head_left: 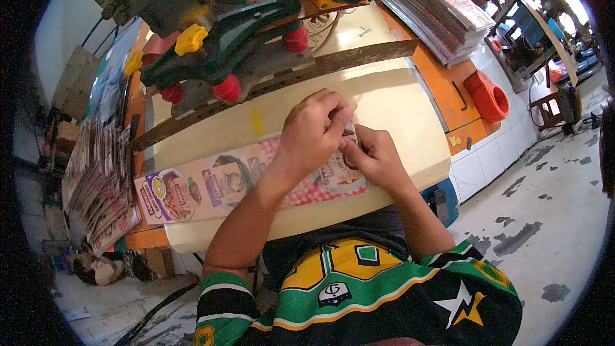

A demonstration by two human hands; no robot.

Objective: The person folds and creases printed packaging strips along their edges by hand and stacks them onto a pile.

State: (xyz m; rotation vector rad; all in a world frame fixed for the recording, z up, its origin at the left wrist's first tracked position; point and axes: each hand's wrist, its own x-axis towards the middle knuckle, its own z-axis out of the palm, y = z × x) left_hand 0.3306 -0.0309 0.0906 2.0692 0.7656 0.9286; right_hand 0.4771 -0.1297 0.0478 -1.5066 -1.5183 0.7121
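A long printed plastic sheet [186, 189] with food pictures and a red checked pattern lies across the cream work surface [397, 109]. My left hand [314, 125] is over its right part, fingers curled and pinched at the sheet's upper edge. Close beside it, my right hand [371, 157] pinches the same end of the sheet between thumb and fingers. The fingertips of both hands nearly meet there, and the edge between them is partly hidden.
A green machine arm [224, 45] with yellow knobs and red feet stands behind a metal bar [359, 57]. Printed stacks lie at the left [102, 186] and upper right [429, 6]. A red-orange holder [488, 97] sits at the right edge. Another person shows at the far upper right.
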